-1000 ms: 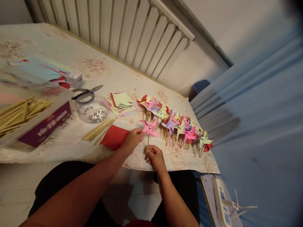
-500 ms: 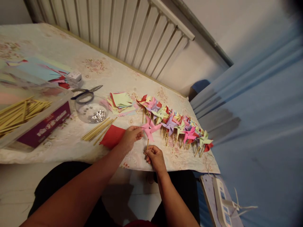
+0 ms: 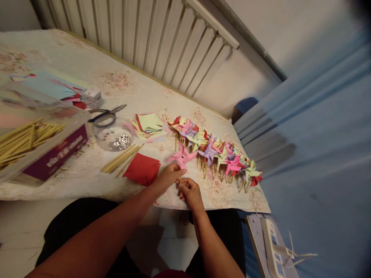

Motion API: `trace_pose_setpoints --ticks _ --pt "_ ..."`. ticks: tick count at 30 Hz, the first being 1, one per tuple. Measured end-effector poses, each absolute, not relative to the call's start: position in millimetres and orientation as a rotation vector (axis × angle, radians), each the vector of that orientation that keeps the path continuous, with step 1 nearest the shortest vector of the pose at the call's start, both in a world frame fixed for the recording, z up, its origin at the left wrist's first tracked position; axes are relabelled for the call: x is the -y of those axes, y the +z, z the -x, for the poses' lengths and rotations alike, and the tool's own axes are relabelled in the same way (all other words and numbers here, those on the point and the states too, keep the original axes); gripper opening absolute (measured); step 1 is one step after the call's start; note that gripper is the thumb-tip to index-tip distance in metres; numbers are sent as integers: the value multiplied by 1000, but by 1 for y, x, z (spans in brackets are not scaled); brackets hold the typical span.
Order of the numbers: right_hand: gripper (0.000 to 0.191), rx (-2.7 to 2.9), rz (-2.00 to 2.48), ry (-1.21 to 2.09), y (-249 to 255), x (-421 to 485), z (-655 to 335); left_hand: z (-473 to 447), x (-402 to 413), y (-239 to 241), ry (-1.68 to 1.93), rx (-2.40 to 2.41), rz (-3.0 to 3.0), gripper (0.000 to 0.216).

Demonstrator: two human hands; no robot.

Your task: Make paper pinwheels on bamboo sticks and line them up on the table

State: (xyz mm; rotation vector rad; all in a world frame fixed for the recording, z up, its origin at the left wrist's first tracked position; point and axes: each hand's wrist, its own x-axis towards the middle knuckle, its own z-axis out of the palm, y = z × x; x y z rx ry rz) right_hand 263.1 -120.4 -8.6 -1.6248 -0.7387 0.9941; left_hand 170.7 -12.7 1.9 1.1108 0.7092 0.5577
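Observation:
A pink paper pinwheel (image 3: 182,155) with a shiny pin at its centre stands upright on a thin wooden stick in front of me. My right hand (image 3: 190,194) is closed in a pinch around the lower part of the stick. Just below the pinwheel's centre, my left hand (image 3: 171,174) has its thumb and fingers closed at the lower vane and the top of the stick; its exact grip is partly hidden. Left of that hand lies red paper (image 3: 142,169). Finished pinwheels (image 3: 208,153) in several colours sit in a row to the right.
Loose sticks (image 3: 118,159) lie beside a clear round dish (image 3: 100,143) of metal pins, with scissors (image 3: 108,112) at its rim. Behind is a stack of paper squares (image 3: 149,122). A plastic box (image 3: 58,154) of sticks stands left; a power strip (image 3: 272,247) is at lower right.
My left hand has moved right and down from the pinwheel's left vane to its lower vane, uncovering more red paper. The pinwheel's head has turned slightly; my right hand stays on the stick.

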Motion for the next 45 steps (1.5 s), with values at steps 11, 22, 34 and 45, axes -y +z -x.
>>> trace_pose_setpoints --ticks 11,22,34,45 --pt "19 710 1632 985 -3 120 -260 -170 8 1 684 -812 -1148 18" --pt "20 714 1645 987 -4 120 -261 -169 8 0 676 -810 -1159 15" --pt "20 722 1637 994 -5 119 -262 -172 11 -4 628 -773 -1167 16" --pt "21 719 1618 990 -6 119 -261 -172 12 -1 596 -756 -1138 17"
